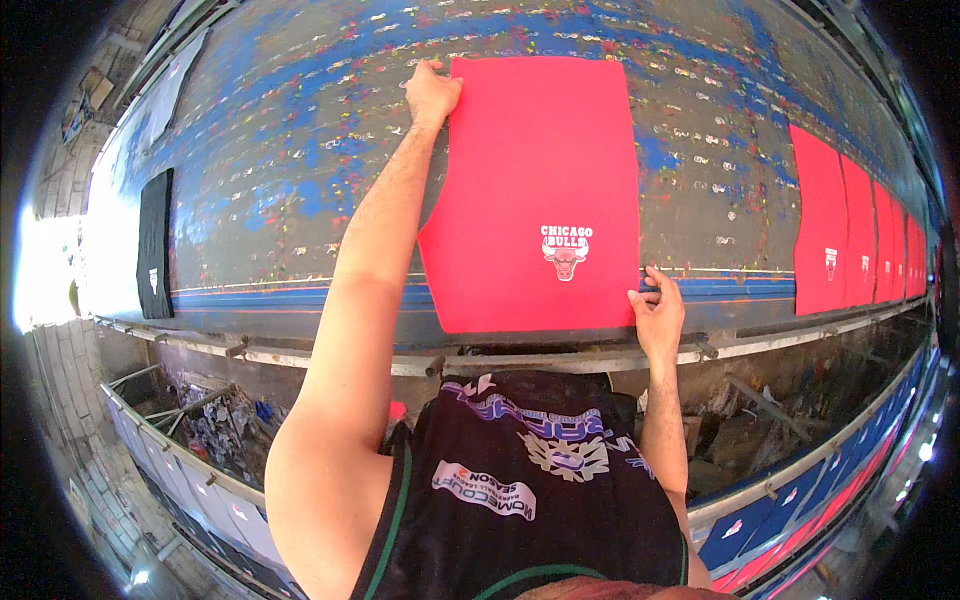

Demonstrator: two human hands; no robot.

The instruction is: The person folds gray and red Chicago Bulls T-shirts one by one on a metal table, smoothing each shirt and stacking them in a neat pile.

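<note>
A red fabric panel (536,165) with a printed bull's-head logo and lettering near its lower edge lies flat on a long, paint-stained printing table (300,172). At the panel's upper left corner, my left hand (433,91) has its fingers curled at the edge, the thumb on the cloth. My right hand (658,304) is at the lower right edge, with thumb and forefinger close to the corner; whether the cloth is pinched between them I cannot tell. The print (565,255) is between my hands, nearer the right one.
Several printed red panels (817,225) lie in a row at the right. A black printed piece (156,244) and a pale piece (177,88) lie at the left. A metal rail (285,362) runs along the table's near edge. Behind me, another table holds navy panels (739,532).
</note>
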